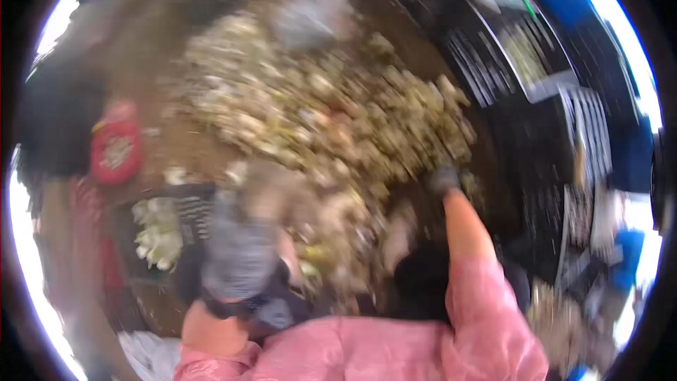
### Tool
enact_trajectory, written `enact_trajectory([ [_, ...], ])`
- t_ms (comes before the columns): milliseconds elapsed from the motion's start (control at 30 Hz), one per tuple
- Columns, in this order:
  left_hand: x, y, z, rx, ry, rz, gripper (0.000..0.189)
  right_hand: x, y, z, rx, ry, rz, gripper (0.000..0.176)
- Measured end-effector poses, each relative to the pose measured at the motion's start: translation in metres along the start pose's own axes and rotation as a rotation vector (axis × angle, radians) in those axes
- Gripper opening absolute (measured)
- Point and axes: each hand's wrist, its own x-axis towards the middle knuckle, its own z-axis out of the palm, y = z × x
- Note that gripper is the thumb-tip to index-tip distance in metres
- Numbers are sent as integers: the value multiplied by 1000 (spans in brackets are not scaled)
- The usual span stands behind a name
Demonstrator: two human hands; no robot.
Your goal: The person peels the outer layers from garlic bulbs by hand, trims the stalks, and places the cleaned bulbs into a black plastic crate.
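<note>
While I reach down in pink sleeves [486,303], my left hand [243,250], in a grey knitted glove, is just beside a black plastic box with slotted sides [194,213]. My right hand [443,178], in a dark grey glove, is at the near right edge of a big heap of cream and yellow-brown round lumps [303,106]. The heap lies on the brown floor [161,156] in front of me. Both hands are blurry, so I cannot tell if they are open, closed or gripping anything. White, smooth-looking lumps [159,229] sit in the black box. I think my left arm could bump the box and spill them, because it is so near. Loose lumps could also roll away if my right hand pushes the heap too hard.
</note>
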Motion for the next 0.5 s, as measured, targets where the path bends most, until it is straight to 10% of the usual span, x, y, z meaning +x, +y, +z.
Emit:
enact_trajectory([
  [33, -2, 7, -7, 607, -99, -1, 38, -18, -12, 4, 290, 251, 176, 59],
  [67, 3, -14, -1, -164, -101, 15, 40, -3, -19, 14, 337, 511, 146, 75],
  [100, 12, 5, 2, -412, -187, -269, 36, -16, -12, 3, 556, 268, 150, 66],
  [133, 9, 0, 13, -603, -125, -223, 33, 3, -11, 16, -48, 247, 51, 65],
  [167, 10, -16, 22, -799, -112, -171, 31, -27, -24, -9, 268, 281, 120, 58],
  [233, 13, -16, 20, -771, -214, -225, 29, 57, -13, 34, -7, 241, 21, 44],
  [433, 28, -60, 39, -291, -159, 53, 68, -45, -81, -108, 1502, 86, -590, 15],
  [467, 26, -40, 36, -622, -243, -177, 81, -78, -101, -141, 1607, -16, -625, 14],
  [500, 25, -43, 40, 84, -36, 253, 86, -114, -120, -169, 1709, -127, -656, 13],
])
